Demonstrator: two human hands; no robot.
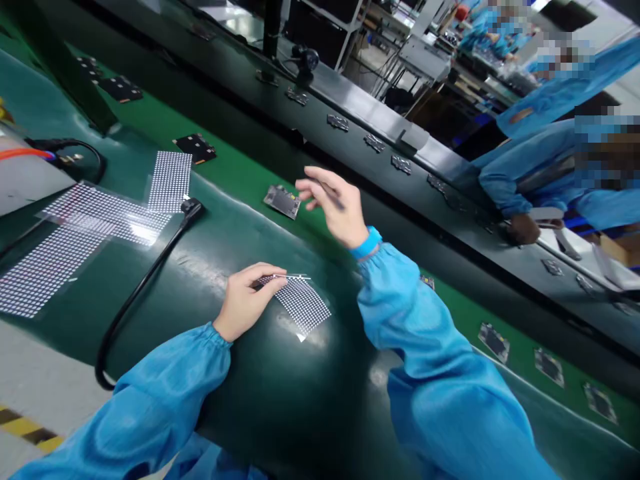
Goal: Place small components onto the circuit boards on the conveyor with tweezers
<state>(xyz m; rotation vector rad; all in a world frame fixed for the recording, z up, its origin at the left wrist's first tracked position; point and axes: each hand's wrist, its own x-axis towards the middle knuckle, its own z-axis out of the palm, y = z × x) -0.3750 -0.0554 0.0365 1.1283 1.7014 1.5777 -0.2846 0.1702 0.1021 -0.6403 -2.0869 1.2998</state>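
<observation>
My left hand (pixel 247 300) is closed, thumb and fingers pinching the upper edge of a sheet of small stickers (pixel 306 303) in a close grid of dots. The sheet bends down toward the green table (pixel 300 400). Up and to the right, my right hand (pixel 335 203) is raised with its fingers curled around a thin dark stick-like tool (pixel 327 193); its exact kind cannot be made out. Just left of that hand a circuit board (pixel 283 201) lies on the green belt, apart from the fingers.
More sticker sheets (pixel 55 267) lie at the left beside a black power cable (pixel 145 280). Several boards (pixel 495 341) line the green belt, others (pixel 374 143) the dark far belt. A dark post (pixel 65 73) stands at upper left. A co-worker's hand (pixel 524 229) is at far right.
</observation>
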